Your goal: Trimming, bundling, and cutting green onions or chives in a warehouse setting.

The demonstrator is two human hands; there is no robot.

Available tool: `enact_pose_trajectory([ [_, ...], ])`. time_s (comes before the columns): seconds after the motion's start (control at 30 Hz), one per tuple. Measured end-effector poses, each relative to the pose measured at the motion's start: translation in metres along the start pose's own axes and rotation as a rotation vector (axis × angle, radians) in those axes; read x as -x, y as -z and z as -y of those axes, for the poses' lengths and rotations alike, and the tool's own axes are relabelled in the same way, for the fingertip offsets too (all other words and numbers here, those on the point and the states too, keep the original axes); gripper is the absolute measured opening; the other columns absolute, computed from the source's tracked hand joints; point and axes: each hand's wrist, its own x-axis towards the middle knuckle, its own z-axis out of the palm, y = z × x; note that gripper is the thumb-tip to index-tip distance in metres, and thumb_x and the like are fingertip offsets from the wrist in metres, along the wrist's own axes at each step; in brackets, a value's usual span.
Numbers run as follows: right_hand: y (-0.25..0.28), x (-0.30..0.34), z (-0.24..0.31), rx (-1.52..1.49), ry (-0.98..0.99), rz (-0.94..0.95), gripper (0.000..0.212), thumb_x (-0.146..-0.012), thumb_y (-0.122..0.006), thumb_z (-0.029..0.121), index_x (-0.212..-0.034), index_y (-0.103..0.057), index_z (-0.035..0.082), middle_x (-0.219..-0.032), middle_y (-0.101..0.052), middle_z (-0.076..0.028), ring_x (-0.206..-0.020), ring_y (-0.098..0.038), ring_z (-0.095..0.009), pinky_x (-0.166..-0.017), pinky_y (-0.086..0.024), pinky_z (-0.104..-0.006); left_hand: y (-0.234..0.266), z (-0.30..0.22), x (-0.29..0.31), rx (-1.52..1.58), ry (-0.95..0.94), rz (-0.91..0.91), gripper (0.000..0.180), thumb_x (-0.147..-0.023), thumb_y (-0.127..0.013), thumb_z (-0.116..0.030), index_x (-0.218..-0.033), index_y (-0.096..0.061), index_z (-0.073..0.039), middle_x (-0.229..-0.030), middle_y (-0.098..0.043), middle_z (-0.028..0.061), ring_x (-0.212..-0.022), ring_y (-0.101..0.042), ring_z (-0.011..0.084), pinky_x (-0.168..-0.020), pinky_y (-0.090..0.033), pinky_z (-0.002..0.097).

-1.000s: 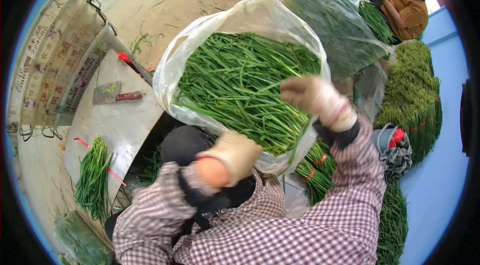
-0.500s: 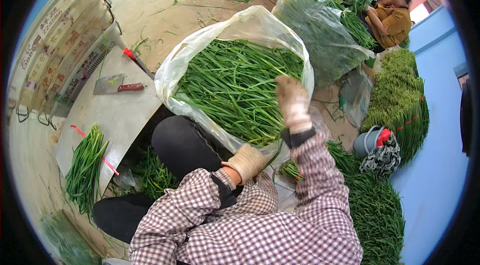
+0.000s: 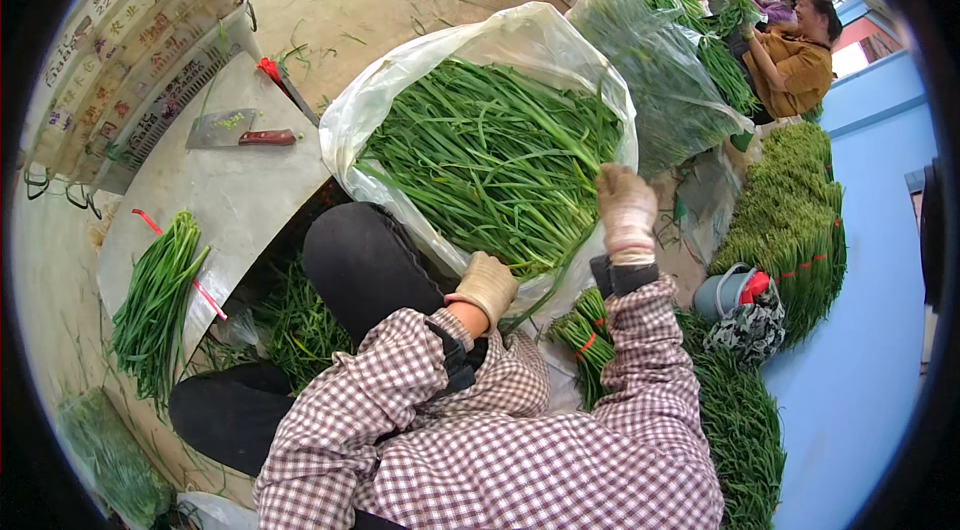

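A clear plastic bag [image 3: 352, 100] stands open in front of my knees, filled with long green garlic chives [image 3: 480, 160]. My left hand [image 3: 487, 288], in a pale knit glove, is closed at the bag's near rim, its fingertips partly hidden. At the right rim, my gloved right hand [image 3: 627, 215] has its fingers curled beside the chives; what they hold is not plain. A chive bundle with a red band [image 3: 588, 340] lies below my right wrist. On the grey board at left rest a cleaver [image 3: 245, 133] and another chive bundle [image 3: 160, 300] over a red tie.
Stacked white crates [image 3: 130, 50] stand at far left. A second filled bag [image 3: 650, 70] and a person in a mustard top [image 3: 800, 65] are at the far right. Banded chives [image 3: 790, 220], a grey bucket [image 3: 722, 295] and a loose green heap [image 3: 735, 440] line the blue wall.
My right hand has moved right and slightly down, from over the chives to the bag's right rim. The left hand stays at the near rim. The whole view has shifted slightly.
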Motion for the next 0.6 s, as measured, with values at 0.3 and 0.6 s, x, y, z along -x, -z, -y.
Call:
enact_pose_trajectory([
  [0.3, 0.054, -0.046, 0.007, -0.605, -0.033, -0.214, 0.028, -0.088, -0.065, 0.033, -0.105, -0.068, 0.012, -0.099, -0.07, -0.012, -0.088, -0.068, -0.029, -0.079, -0.052, -0.0354, 0.006, -0.006, -0.008, -0.018, -0.058, 0.091, 0.015, -0.081, -0.064, -0.018, -0.089, -0.075, -0.014, -0.089, -0.073, 0.0082, -0.084, -0.071, 0.025, -0.067, -0.052, 0.0367],
  [0.6, 0.144, -0.05, 0.058, -0.765, 0.25, -0.37, 0.026, -0.092, -0.061, 0.029, -0.11, -0.066, 0.011, -0.1, -0.071, -0.009, -0.086, -0.069, -0.024, -0.078, -0.053, -0.0338, 0.007, 0.002, -0.001, -0.035, -0.058, 0.106, 0.012, -0.078, -0.069, -0.018, -0.087, -0.076, -0.013, -0.086, -0.073, 0.006, -0.082, -0.071, 0.0234, -0.065, -0.052, 0.0362],
])
